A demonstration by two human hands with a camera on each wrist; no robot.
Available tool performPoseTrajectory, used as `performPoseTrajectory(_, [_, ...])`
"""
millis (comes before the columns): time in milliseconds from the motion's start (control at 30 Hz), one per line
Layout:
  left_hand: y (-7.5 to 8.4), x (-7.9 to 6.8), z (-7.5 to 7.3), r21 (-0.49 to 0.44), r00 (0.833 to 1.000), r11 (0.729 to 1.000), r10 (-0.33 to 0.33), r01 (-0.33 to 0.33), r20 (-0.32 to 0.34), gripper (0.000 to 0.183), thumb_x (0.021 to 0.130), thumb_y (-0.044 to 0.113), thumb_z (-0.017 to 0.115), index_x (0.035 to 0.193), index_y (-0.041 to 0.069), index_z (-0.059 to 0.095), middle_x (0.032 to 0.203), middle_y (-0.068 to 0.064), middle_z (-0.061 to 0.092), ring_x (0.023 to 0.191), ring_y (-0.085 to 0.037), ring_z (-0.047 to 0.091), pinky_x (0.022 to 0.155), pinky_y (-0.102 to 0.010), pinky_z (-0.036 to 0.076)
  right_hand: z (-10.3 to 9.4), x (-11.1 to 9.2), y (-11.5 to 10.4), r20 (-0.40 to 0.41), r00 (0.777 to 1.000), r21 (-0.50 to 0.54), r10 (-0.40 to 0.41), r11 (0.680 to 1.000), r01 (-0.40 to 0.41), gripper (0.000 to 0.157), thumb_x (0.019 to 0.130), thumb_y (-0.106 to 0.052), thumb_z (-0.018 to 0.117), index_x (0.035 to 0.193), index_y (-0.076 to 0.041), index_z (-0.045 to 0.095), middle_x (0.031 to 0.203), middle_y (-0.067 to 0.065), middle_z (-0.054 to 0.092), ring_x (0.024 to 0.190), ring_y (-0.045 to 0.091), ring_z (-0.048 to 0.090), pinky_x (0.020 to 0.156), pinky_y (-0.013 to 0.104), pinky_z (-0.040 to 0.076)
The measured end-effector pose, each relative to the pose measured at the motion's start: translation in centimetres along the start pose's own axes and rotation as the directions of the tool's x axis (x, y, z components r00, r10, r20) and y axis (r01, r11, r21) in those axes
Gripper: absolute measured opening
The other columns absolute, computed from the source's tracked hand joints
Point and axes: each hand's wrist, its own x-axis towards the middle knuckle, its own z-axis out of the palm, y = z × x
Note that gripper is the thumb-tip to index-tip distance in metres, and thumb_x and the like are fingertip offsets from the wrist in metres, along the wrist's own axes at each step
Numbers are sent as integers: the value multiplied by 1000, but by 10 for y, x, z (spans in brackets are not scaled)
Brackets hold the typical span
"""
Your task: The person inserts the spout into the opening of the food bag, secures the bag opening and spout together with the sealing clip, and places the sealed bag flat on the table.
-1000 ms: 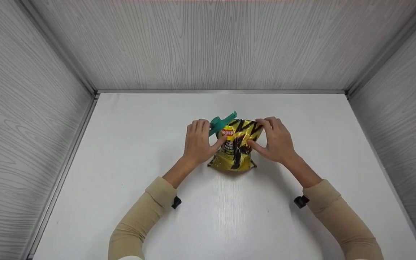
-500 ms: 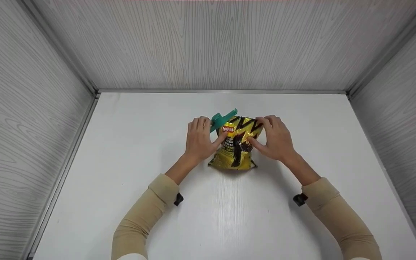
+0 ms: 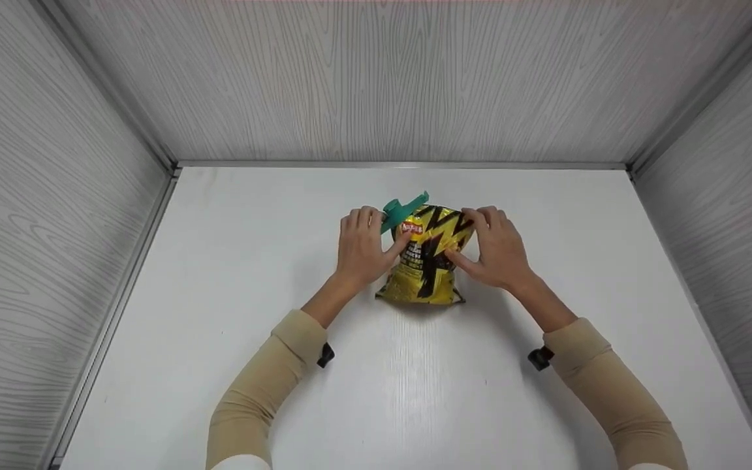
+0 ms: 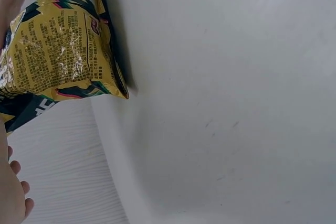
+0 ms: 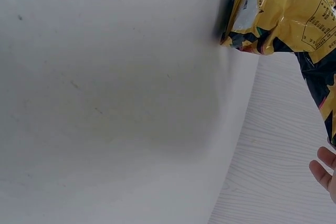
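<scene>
A yellow and black chip bag [image 3: 429,261] stands on the table between my two hands, its lower edge at the tabletop. A green bag clip [image 3: 401,213] with a round cap slants over the bag's upper left corner. My left hand [image 3: 361,248] pinches that corner, fingers behind the clip's lower end and thumb on the bag's front. On the other side, my right hand [image 3: 499,253] grips the upper right edge, thumb on the front. In the left wrist view the printed side of the bag [image 4: 58,51] shows, and the clip is out of view.
The white table [image 3: 415,391] carries a few small dark marks. Wood-grain panels [image 3: 376,85] stand at the back and both sides, joined by grey metal edging. A small black device [image 3: 326,354] sits at each sleeve cuff.
Both hands have shifted slightly toward the back panel, drawing the bag's top and the green clip with them. The bag's front looks a little flatter. Both grips stay the same.
</scene>
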Motion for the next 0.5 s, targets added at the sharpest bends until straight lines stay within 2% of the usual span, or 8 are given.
performPoseTrajectory(200, [-2, 2, 4, 16, 1000, 1000, -7, 7, 0, 72, 91, 73, 35, 111, 8, 58, 110, -8, 54, 100, -23, 48, 90, -39, 38, 1, 1, 1, 40, 999, -21, 21, 1000, -20, 88, 78, -70, 62, 141, -11, 43, 121, 15, 50, 101, 30, 51, 84, 48, 45])
performPoseTrajectory(500, [-4, 7, 8, 37, 1000, 999, -21, 20, 19, 73, 91, 74, 34, 111, 8, 57, 111, -8, 54, 100, -23, 47, 89, -39, 38, 5, 5, 4, 58, 998, -47, 31, 999, -28, 88, 79, -71, 59, 142, -12, 43, 122, 16, 51, 103, 32, 51, 88, 50, 43])
